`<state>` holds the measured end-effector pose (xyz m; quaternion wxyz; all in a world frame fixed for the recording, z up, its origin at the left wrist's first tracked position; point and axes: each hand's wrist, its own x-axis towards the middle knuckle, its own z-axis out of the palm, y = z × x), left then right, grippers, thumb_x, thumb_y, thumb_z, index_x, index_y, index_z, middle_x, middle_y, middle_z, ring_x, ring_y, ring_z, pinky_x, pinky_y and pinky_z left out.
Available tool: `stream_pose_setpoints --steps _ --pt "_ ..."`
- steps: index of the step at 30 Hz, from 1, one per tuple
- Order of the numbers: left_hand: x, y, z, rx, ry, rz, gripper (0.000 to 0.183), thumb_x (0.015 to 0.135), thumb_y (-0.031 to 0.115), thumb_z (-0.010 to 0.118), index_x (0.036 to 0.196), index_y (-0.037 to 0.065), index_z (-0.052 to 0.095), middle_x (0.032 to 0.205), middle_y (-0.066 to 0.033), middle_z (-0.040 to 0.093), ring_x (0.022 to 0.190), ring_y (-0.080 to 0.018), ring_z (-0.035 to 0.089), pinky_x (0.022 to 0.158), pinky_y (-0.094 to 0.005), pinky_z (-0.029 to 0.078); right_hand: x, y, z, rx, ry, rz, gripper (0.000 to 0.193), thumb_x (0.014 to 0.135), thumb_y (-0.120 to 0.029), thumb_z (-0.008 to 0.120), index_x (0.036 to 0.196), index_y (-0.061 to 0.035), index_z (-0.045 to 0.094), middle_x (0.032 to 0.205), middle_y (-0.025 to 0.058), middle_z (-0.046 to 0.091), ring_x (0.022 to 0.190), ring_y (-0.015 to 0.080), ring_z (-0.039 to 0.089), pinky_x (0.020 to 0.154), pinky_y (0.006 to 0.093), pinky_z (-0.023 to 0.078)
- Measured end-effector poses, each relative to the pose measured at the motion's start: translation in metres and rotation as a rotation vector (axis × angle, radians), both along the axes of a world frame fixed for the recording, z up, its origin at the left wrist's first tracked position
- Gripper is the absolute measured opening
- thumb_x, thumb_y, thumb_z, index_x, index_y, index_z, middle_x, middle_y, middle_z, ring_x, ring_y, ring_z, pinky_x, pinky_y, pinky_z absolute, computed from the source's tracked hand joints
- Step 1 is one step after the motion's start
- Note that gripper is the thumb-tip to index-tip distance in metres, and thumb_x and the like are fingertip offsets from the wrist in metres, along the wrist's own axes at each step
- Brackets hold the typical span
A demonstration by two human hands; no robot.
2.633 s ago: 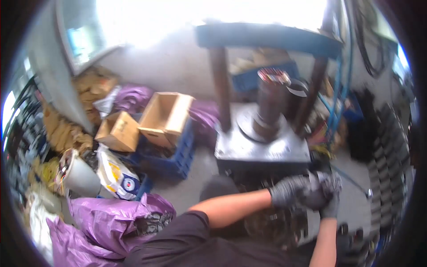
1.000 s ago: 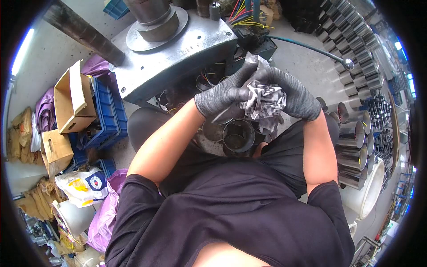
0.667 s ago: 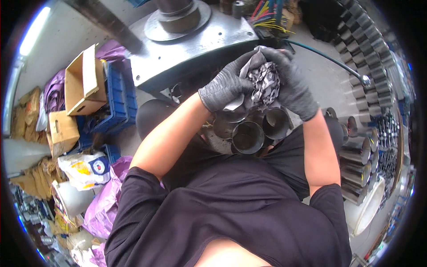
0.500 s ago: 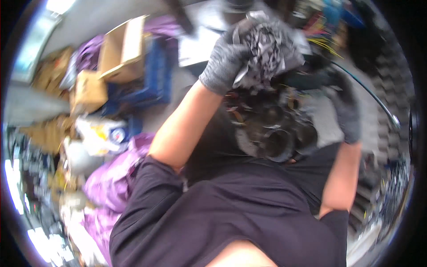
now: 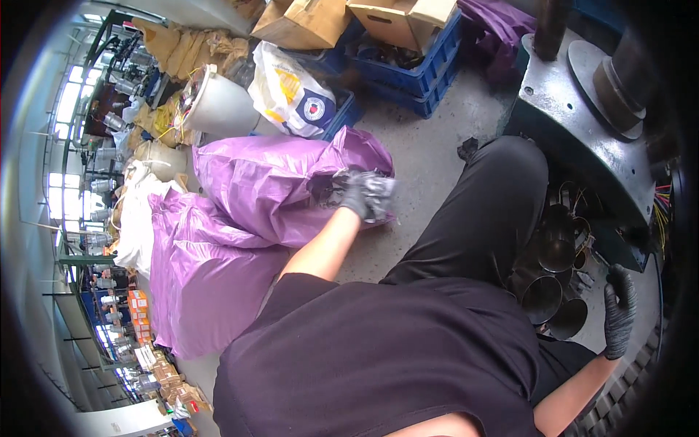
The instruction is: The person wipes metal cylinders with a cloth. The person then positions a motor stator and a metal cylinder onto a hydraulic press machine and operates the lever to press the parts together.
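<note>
Looking down, I see the grey press (image 5: pixel 582 138) at right, purple bags (image 5: pixel 255 211) on the floor at left. My left hand (image 5: pixel 368 195) is closed around a crumpled rag (image 5: pixel 382 198) at a bag's mouth; it looks soft and light, best gripped bunched. My right hand (image 5: pixel 619 320), loosely curled and empty, rests beside dark metal cups (image 5: pixel 553 291)

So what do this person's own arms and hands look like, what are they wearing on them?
Both hands wear dark grey, close-fitting gloves: the left hand and the right hand. The gloves end at the wrists, and the forearms are bare. A black short-sleeved shirt covers the upper arms. No watch or markings show.
</note>
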<state>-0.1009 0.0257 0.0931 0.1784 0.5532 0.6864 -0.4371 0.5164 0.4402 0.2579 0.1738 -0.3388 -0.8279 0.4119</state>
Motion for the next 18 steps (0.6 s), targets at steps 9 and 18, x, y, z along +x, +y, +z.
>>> stream_pose_setpoints --steps 9,18 --pt "-0.162 -0.154 0.109 0.806 0.362 0.981 0.06 0.097 0.04 0.055 0.15 0.012 0.059 0.133 -0.0109 0.073 0.117 -0.0288 0.071 0.105 -0.0419 0.056 -0.01 -0.003 -0.009 -0.065 -0.116 -0.036 0.044 0.106 -0.002 0.067 0.149 -0.0023 0.06 0.14 0.0104 0.071 0.129 0.0207 0.066 0.113 0.0375 0.051" --pt "-0.194 -0.221 0.047 0.536 0.288 1.053 0.053 0.105 0.038 0.047 0.148 0.011 0.061 0.141 -0.0101 0.069 0.122 -0.0254 0.07 0.107 -0.0386 0.054 -0.006 -0.008 -0.028 -0.192 -0.142 -0.206 0.041 0.102 -0.005 0.073 0.143 -0.0012 0.065 0.133 0.0096 0.073 0.122 0.0181 0.068 0.108 0.0351 0.054"
